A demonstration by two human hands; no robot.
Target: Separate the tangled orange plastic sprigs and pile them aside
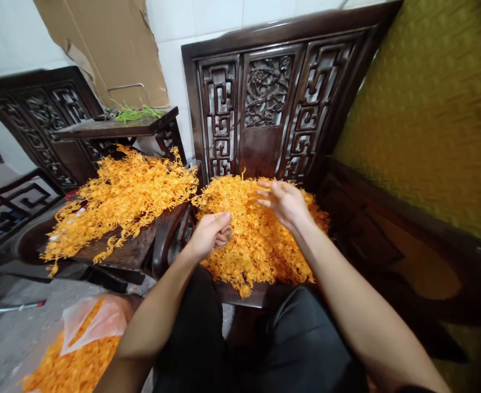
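A large heap of orange, stringy, curled pieces (248, 240) covers the wooden seat in front of my knees. Above its left part is my left hand (209, 234), closed with thumb against the curled fingers; whatever it pinches is too small to make out. My right hand (283, 203) hovers over the heap's upper right, its fingers apart and pointing left. Some orange shows by those fingertips, but I cannot tell whether it is a strand or the heap behind.
A second orange heap (129, 196) spreads over a wooden seat at left. Below it, a plastic bag (96, 322) holds more orange pieces on the floor. Green strands (137, 113) lie on a small dark table (105, 131). A carved chair back (265, 87) rises behind; cardboard (113, 49) leans on the wall.
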